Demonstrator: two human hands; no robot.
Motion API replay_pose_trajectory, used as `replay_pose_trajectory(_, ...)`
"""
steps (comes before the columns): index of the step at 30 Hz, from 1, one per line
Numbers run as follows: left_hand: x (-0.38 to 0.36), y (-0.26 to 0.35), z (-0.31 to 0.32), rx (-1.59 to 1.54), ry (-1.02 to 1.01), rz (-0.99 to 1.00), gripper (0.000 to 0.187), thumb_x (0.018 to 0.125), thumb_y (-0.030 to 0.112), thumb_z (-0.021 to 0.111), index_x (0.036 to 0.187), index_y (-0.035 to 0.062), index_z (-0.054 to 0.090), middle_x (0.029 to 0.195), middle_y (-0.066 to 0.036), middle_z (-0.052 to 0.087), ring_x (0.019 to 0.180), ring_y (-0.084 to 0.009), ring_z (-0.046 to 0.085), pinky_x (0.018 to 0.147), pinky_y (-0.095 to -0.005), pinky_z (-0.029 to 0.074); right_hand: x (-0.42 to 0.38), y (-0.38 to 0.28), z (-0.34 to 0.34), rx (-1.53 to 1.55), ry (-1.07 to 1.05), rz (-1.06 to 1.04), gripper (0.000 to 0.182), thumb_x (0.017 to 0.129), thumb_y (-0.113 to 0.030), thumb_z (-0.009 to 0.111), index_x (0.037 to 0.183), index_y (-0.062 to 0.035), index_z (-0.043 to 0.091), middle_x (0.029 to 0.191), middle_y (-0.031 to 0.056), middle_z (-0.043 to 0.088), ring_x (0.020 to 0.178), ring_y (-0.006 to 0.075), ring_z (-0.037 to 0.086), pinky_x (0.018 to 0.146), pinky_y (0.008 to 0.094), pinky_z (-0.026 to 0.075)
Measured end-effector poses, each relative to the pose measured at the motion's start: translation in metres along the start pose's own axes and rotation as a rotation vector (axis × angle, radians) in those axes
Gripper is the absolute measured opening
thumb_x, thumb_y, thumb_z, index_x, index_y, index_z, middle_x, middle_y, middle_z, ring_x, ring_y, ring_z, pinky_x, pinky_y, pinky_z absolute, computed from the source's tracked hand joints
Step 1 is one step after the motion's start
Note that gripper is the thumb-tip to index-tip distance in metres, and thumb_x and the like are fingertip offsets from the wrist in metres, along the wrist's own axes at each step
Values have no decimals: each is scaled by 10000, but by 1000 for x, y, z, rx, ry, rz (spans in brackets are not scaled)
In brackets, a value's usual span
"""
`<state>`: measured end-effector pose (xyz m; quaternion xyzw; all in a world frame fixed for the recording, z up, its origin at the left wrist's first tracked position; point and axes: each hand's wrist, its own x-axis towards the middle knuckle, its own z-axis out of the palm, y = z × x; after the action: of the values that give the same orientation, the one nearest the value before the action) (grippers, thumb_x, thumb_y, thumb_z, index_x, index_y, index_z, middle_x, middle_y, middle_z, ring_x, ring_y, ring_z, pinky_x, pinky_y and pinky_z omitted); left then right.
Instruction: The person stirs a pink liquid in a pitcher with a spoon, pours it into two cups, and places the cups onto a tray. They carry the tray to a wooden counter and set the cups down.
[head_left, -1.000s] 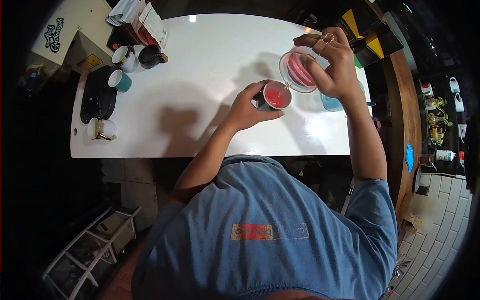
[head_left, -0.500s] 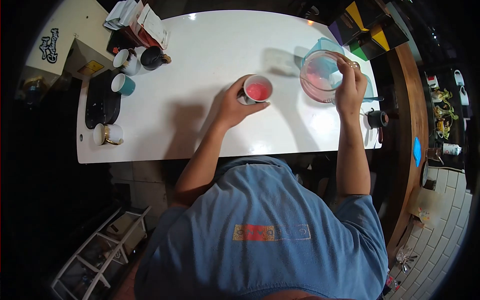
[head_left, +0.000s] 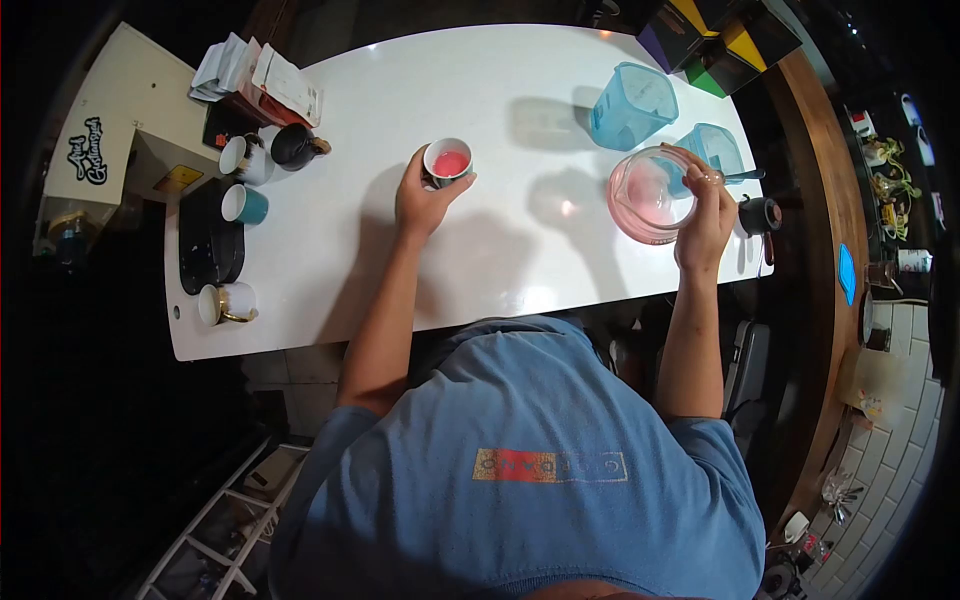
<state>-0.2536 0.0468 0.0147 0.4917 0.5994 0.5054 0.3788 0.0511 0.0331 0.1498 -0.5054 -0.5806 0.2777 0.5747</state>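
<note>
My left hand [head_left: 425,202] is wrapped round a cup [head_left: 448,160] with pink liquid inside, over the middle-left of the white table. On the right, my right hand [head_left: 707,222] grips a clear glass pitcher [head_left: 645,205] by its handle side. Pink liquid shows in the pitcher too. Just behind the pitcher stand a blue translucent container [head_left: 634,105] and a lower blue container [head_left: 712,148], with a dark-handled utensil [head_left: 745,176] beside my right hand.
Along the left side of the white table [head_left: 440,90] are a white-and-gold mug [head_left: 228,303], a teal cup [head_left: 245,204], a white cup [head_left: 244,158], a black pot [head_left: 294,147] and paper packets [head_left: 285,85]. A small black object [head_left: 760,216] sits at the right edge.
My left hand has moved left with the cup. The pitcher in my right hand is lower and nearer to me, uncovering more of the blue containers. The view has shifted slightly.
</note>
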Motion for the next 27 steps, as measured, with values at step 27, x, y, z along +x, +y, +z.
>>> replay_pose_trajectory(27,36,-53,-237,564,1144,-398,1086,562,538,825,1316,-55,314,1237,-261,481,1177,-399,450,997,-452,380,3,-1,53,184,-171,25,285,867,-91,455,906,115,648,1046,208,653,1027,236,571,947,341,369)
